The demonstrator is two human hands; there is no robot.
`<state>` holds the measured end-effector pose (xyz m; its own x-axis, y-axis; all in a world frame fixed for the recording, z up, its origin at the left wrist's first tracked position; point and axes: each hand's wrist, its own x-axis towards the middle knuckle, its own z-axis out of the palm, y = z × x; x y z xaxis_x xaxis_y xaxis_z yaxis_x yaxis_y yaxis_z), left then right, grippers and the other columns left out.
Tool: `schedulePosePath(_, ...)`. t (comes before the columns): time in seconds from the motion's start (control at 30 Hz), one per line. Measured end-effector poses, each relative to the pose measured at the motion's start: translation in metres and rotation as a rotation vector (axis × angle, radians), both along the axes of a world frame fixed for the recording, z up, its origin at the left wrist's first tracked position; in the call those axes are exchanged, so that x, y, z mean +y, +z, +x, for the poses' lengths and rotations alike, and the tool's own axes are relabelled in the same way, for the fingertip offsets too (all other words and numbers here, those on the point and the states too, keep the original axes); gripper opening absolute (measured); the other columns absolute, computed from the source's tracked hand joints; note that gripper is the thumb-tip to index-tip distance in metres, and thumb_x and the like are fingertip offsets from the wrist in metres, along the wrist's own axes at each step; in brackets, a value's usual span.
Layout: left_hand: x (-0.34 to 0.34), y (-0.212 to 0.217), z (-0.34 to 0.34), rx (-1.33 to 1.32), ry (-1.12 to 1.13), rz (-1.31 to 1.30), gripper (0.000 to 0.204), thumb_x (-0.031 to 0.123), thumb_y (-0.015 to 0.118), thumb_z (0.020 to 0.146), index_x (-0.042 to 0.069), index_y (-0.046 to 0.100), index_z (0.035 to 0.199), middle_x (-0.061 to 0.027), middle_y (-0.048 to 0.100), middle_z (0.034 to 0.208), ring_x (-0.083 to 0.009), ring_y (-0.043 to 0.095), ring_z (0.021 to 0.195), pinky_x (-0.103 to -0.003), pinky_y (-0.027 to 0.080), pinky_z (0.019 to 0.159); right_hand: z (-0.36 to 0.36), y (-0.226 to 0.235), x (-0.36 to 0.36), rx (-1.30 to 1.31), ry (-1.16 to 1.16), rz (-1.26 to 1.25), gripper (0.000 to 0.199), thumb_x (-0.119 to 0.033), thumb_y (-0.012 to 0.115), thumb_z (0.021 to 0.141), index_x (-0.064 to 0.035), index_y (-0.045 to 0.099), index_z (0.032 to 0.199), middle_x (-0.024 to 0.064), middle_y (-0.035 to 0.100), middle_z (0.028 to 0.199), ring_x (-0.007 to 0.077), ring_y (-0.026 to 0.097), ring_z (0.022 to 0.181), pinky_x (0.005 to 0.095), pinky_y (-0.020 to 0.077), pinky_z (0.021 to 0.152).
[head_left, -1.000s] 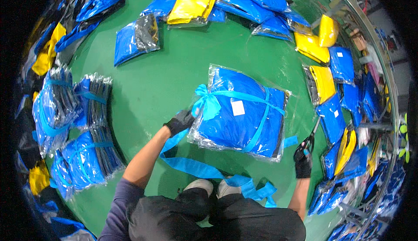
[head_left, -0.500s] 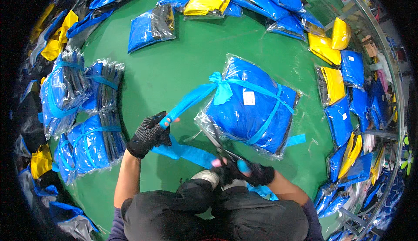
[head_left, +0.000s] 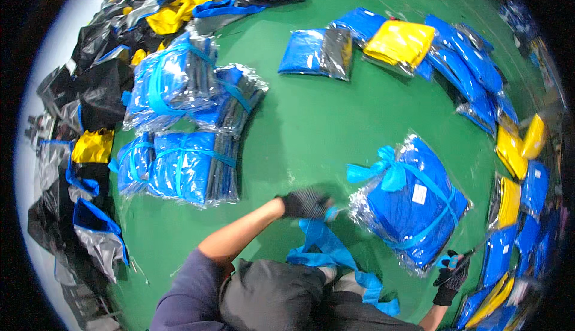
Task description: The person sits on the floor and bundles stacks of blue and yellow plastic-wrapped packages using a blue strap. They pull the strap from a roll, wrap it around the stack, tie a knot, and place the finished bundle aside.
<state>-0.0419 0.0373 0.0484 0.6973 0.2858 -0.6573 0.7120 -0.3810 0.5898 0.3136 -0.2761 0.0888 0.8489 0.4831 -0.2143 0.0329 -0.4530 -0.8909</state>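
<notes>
A bundle of blue folded goods in clear plastic (head_left: 389,211) lies on the green floor in front of me, tied crosswise with light-blue ribbon. Its bow (head_left: 392,175) has a short tail pointing left. My left hand (head_left: 306,204), in a black dotted glove, is closed with light-blue ribbon at its fingertips, left of the bundle. Below it, a loose length of the ribbon (head_left: 326,250) trails down by my feet. My right hand (head_left: 453,277), gloved too, grips scissors (head_left: 470,252) beside the bundle's lower right corner, blades pointing up and right.
Several tied bundles (head_left: 182,163) are stacked at the left. Blue packs (head_left: 305,52) and yellow packs (head_left: 398,43) ring the far side, with more packs (head_left: 500,250) along the right. Loose black, grey and yellow material (head_left: 99,97) heaps up at the far left.
The ribbon that ran from the bow to my left hand is now severed, leaving a short tail. My right hand has moved right with the scissors. The view has turned left.
</notes>
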Motion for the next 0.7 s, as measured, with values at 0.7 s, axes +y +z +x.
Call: schedulePosePath(0.7, -0.015, 0.18, -0.385, -0.738, 1.584, -0.394, 0.035, 0.029, 0.046, 0.091, 0.001, 0.051, 0.113, -0.0113, 0.056, 0.108, -0.0192, 0.057, 0.092, -0.034, 0.049, 0.08, -0.281, 0.026, 0.332, 1.696, 0.61, 0.265, 0.024, -0.028, 0.05, 0.087, -0.0063, 0.052, 0.097, 0.0087, 0.06, 0.081, 0.0206, 0.058, 0.069, 0.0347, 0.0515, 0.067)
